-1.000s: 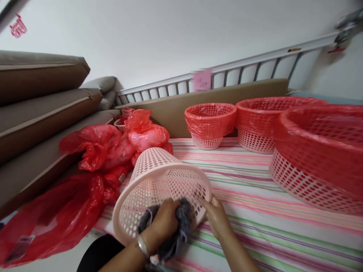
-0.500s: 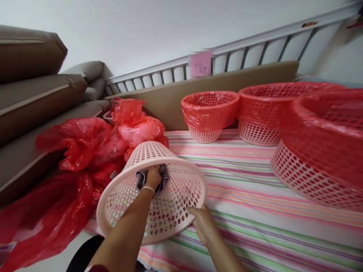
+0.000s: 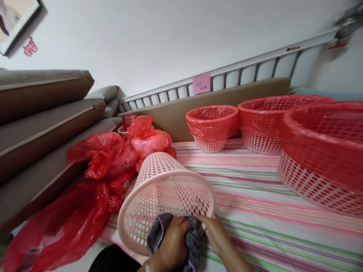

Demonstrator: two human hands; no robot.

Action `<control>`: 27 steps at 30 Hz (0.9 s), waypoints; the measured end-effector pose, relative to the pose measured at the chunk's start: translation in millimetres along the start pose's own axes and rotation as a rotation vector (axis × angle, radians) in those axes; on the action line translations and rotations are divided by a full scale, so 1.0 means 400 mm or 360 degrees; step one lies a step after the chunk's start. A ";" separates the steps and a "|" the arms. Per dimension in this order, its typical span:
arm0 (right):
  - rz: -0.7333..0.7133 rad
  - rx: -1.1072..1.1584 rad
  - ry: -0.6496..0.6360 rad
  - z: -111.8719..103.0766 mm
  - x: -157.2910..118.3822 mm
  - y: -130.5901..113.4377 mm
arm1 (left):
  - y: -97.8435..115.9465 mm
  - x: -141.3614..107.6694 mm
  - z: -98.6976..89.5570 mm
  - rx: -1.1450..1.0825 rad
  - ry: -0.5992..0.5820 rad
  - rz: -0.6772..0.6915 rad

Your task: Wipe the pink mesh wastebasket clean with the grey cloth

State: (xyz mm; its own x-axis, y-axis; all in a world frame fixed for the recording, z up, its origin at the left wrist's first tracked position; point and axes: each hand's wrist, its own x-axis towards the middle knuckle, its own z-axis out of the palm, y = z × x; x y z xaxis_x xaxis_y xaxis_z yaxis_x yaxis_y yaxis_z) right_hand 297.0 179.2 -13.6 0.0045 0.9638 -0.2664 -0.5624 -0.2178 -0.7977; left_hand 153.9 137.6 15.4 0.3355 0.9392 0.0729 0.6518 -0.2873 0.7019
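Observation:
A pink perforated plastic basket (image 3: 159, 162) lies tilted on its side, its wide mouth facing me. At the lower edge of that mouth, my left hand (image 3: 174, 240) is closed on a dark grey cloth (image 3: 194, 238), which is bunched around the fingers and hangs over the rim. My right hand (image 3: 214, 230) grips the basket's rim at the lower right, thumb and fingers around the edge, close beside the cloth. Part of the lower rim is hidden behind the cloth and my left hand.
Red plastic bags (image 3: 85, 215) heap up left of the basket, against stacked grey-brown cushions (image 3: 51, 124). Pink baskets lined with red plastic (image 3: 212, 122) stand along the back and right. Beneath lies a striped cloth (image 3: 255, 204); a pink note (image 3: 201, 84) hangs on the rail.
My left hand has come from deep inside the basket to its lower rim with the cloth. My right hand stays on the rim. The camera view has shifted.

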 end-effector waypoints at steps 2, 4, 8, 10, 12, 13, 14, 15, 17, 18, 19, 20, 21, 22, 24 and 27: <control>-0.0055 -0.0107 -0.0014 -0.003 0.004 -0.023 | 0.003 -0.001 -0.016 0.0123 -0.0032 0.0037; -0.0126 -0.0131 0.0000 -0.007 0.007 -0.048 | 0.006 0.027 -0.044 0.0314 0.0012 0.0017; -0.0062 -0.0043 0.0007 -0.009 0.004 -0.057 | 0.004 0.148 -0.128 0.0686 0.0438 -0.0278; 0.0050 -0.0050 -0.0008 -0.006 -0.001 -0.041 | -0.019 0.222 -0.162 0.0746 0.0571 -0.0370; 0.0158 -0.0073 -0.0046 -0.002 -0.006 -0.023 | -0.061 0.288 -0.175 0.0796 0.0616 -0.0461; 0.0198 -0.0073 -0.0066 -0.001 -0.008 -0.015 | -0.087 0.314 -0.173 0.0816 0.0592 -0.0508; 0.0223 -0.0058 -0.0080 0.001 -0.008 -0.009 | -0.114 0.335 -0.167 0.0832 0.0545 -0.0541; 0.0236 -0.0029 -0.0087 0.002 -0.008 -0.004 | -0.141 0.351 -0.158 0.0848 0.0487 -0.0563; 0.0247 0.0047 -0.0075 0.003 -0.005 0.002 | -0.187 0.374 -0.143 0.0876 0.0374 -0.0566; 0.0251 0.0083 -0.0062 0.004 -0.003 0.004 | -0.204 0.382 -0.138 0.0888 0.0331 -0.0554; 0.0256 0.0109 -0.0047 0.004 -0.001 0.006 | -0.216 0.389 -0.136 0.0896 0.0300 -0.0542; 0.0265 0.0127 -0.0035 0.005 0.001 0.007 | -0.223 0.395 -0.135 0.0899 0.0278 -0.0533; 0.0275 0.0136 -0.0023 0.005 0.003 0.009 | -0.225 0.398 -0.135 0.0897 0.0261 -0.0526; 0.0278 0.0142 -0.0013 0.005 0.004 0.011 | -0.223 0.397 -0.134 0.0892 0.0250 -0.0524; 0.0268 0.0134 -0.0006 0.005 0.006 0.015 | -0.204 0.378 -0.123 0.0874 0.0247 -0.0522; 0.0243 0.0096 0.0000 0.005 0.008 0.021 | -0.148 0.299 -0.081 0.0830 0.0251 -0.0486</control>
State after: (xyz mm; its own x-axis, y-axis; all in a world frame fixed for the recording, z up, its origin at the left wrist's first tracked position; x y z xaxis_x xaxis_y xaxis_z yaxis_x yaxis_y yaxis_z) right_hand 290.5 180.9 -20.2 -0.0845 0.9203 -0.3821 -0.6054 -0.3520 -0.7138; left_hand 133.2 273.0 5.4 0.0031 0.9985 0.0553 0.9620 -0.0180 0.2723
